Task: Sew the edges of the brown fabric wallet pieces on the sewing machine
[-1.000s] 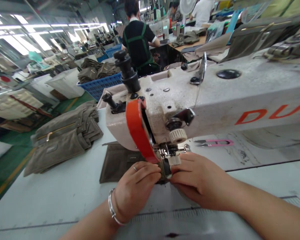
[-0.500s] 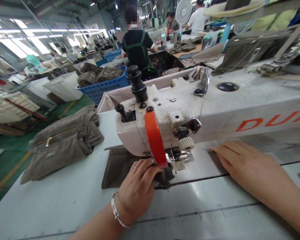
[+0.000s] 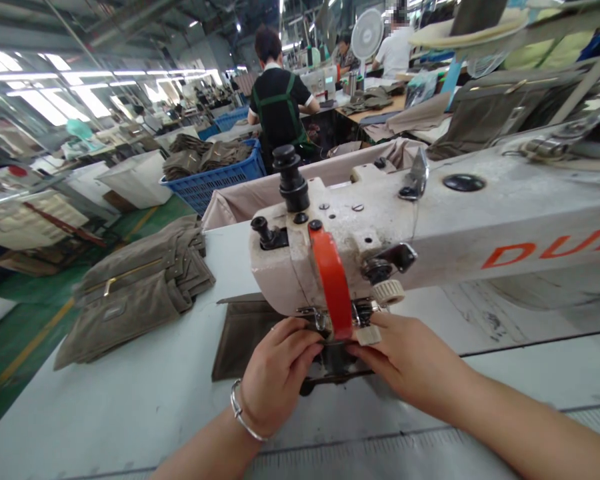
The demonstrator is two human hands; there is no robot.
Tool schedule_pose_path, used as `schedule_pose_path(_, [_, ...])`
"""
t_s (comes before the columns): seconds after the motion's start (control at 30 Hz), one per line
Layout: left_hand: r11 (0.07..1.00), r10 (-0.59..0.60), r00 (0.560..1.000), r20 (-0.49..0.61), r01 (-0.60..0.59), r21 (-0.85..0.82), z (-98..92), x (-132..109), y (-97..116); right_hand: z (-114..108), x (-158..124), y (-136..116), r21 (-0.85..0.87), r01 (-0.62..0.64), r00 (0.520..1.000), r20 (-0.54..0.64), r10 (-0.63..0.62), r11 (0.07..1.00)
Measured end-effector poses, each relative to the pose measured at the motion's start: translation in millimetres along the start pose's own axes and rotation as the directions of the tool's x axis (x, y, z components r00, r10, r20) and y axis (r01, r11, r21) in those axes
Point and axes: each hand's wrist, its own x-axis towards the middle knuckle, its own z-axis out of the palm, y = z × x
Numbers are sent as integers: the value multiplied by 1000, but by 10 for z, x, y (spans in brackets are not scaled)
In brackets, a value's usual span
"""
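A white sewing machine (image 3: 430,220) with an orange curved guard (image 3: 331,283) stands over the pale table. Under its head lies a dark olive fabric piece (image 3: 240,337), flat and partly hidden by the machine. My left hand (image 3: 280,370), with a silver bangle at the wrist, pinches the fabric's edge just left of the guard. On the guard's other side, my right hand (image 3: 405,357) is closed at the needle area, its fingertips partly behind a pale block; what they hold is hidden.
A stack of olive fabric bags (image 3: 140,290) lies on the table (image 3: 115,407) at the left. Behind the machine are a pink cloth-lined trough (image 3: 240,203) and a blue basket (image 3: 220,183) of fabric pieces. A person (image 3: 280,100) works farther back.
My right hand has moved left from the machine bed to the needle area, close to my left hand. My left hand stays at the fabric. The view has shifted slightly.
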Motion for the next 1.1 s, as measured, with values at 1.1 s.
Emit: schedule_pose_path(1.1, [1000, -9, 1000, -12, 9, 1, -7, -48, 97, -231, -273, 316, -232, -167, 982, -121, 142, 958])
